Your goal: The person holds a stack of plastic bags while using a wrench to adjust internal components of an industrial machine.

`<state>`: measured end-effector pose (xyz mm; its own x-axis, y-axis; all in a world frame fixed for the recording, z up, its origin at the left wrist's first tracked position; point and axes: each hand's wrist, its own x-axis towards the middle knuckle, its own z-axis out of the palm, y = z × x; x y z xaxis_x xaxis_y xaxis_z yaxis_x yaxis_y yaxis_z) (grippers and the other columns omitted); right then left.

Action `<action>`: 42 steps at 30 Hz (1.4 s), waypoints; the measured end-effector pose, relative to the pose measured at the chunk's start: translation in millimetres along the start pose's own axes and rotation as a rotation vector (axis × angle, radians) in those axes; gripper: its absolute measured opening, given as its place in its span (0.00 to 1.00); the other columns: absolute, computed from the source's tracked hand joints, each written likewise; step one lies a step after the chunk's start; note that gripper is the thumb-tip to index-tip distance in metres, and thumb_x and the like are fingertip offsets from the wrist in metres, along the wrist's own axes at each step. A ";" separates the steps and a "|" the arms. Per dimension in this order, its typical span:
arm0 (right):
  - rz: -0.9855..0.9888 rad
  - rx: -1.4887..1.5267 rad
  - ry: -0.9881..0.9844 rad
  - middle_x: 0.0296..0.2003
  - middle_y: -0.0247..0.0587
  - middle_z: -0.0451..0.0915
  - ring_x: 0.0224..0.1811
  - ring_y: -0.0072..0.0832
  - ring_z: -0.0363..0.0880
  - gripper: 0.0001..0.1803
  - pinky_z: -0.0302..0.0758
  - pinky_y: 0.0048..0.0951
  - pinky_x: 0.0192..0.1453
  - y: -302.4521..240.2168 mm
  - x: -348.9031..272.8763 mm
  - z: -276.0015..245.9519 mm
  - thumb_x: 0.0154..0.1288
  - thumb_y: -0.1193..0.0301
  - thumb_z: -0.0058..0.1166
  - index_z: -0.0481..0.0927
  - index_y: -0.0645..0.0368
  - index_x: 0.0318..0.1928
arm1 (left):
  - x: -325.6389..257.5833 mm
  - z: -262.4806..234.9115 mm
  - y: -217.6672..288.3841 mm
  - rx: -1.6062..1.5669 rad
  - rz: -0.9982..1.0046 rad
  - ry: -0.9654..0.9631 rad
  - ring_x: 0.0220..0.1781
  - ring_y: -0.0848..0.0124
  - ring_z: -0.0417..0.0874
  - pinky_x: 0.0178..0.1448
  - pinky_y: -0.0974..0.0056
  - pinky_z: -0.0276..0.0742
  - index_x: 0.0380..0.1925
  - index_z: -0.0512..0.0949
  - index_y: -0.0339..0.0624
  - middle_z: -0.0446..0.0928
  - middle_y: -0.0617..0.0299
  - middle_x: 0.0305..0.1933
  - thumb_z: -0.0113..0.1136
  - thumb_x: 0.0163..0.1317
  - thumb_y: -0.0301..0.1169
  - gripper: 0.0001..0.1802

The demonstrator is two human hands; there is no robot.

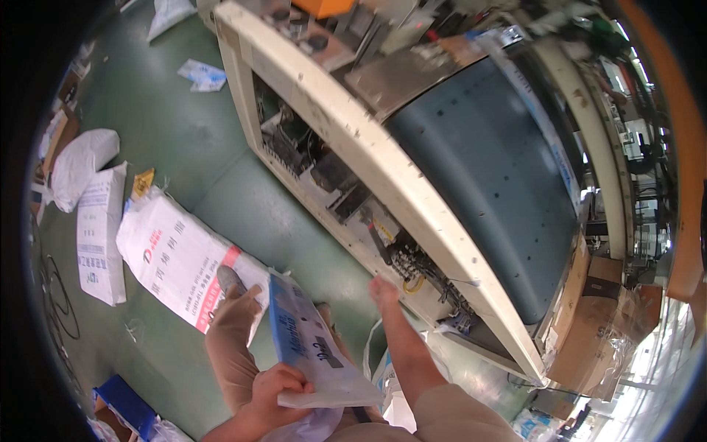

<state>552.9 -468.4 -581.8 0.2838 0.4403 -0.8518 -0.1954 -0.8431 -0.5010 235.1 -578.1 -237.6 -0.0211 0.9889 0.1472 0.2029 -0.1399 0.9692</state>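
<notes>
While your left hand (278,387) pinches the edge of a blue-and-white printed plastic sack (313,342), lower centre of frame, your right hand (384,292) is balled up mid-frame near the cream metal machine frame (401,177); can't tell if it grips anything. White red-banded sack (173,254) lies on green floor (177,361), left of centre.

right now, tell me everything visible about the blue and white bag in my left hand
The flat-looking, rectangular blue and white plastic-looking bag carries printing, blue along its left side and whitish at the near edge. It slants forward; the left hand grips its near left corner.
</notes>
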 end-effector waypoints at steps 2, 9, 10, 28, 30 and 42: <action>0.006 -0.065 -0.175 0.38 0.36 0.77 0.43 0.30 0.75 0.19 0.69 0.37 0.48 7.2 -62.2 5.6 0.66 0.53 0.40 0.74 0.53 0.44 | 3.7 -0.6 26.2 -0.026 0.021 -0.025 0.19 0.71 0.75 0.21 0.70 0.69 0.23 0.67 0.44 0.74 0.63 0.22 0.65 0.41 0.21 0.14; 0.095 -0.210 -0.518 0.41 0.40 0.77 0.41 0.31 0.73 0.28 0.69 0.32 0.45 44.5 -192.2 14.6 0.64 0.47 0.37 0.73 0.56 0.50 | -4.8 0.2 104.3 -0.124 -0.070 -0.037 0.21 0.73 0.72 0.25 0.72 0.68 0.21 0.66 0.41 0.72 0.62 0.22 0.64 0.43 0.21 0.14; 0.079 -0.312 -0.537 0.39 0.39 0.77 0.36 0.29 0.73 0.28 0.70 0.31 0.41 35.4 -206.1 12.3 0.63 0.46 0.38 0.72 0.56 0.50 | -5.5 1.0 109.1 -0.145 -0.078 -0.037 0.22 0.74 0.72 0.26 0.72 0.68 0.22 0.66 0.41 0.71 0.62 0.22 0.64 0.44 0.21 0.14; -0.342 -0.347 -0.484 0.31 0.40 0.81 0.25 0.21 0.74 0.16 0.70 0.21 0.29 1.1 -264.4 -58.3 0.62 0.65 0.49 0.74 0.64 0.43 | -32.8 24.1 164.3 -0.262 -0.141 -0.074 0.31 0.77 0.69 0.36 0.72 0.65 0.25 0.65 0.39 0.70 0.63 0.28 0.55 0.45 0.18 0.10; -0.326 -0.304 -0.498 0.31 0.41 0.80 0.28 0.23 0.75 0.15 0.71 0.22 0.31 0.4 -271.4 -60.1 0.62 0.66 0.49 0.75 0.65 0.42 | -29.8 26.0 166.3 -0.251 -0.124 -0.086 0.30 0.77 0.67 0.36 0.72 0.64 0.25 0.63 0.40 0.68 0.63 0.27 0.54 0.45 0.16 0.12; -0.486 -0.401 -0.525 0.31 0.42 0.80 0.33 0.27 0.79 0.15 0.74 0.25 0.36 -2.2 -260.4 -58.2 0.62 0.64 0.49 0.75 0.65 0.41 | -21.9 33.4 168.0 -0.278 -0.054 -0.055 0.31 0.78 0.70 0.36 0.73 0.66 0.25 0.66 0.38 0.71 0.62 0.29 0.56 0.44 0.18 0.10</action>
<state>534.1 -599.2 -350.0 -0.2454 0.7885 -0.5640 0.2146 -0.5231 -0.8248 302.3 -621.6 -84.6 0.0302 0.9955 0.0898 -0.0738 -0.0874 0.9934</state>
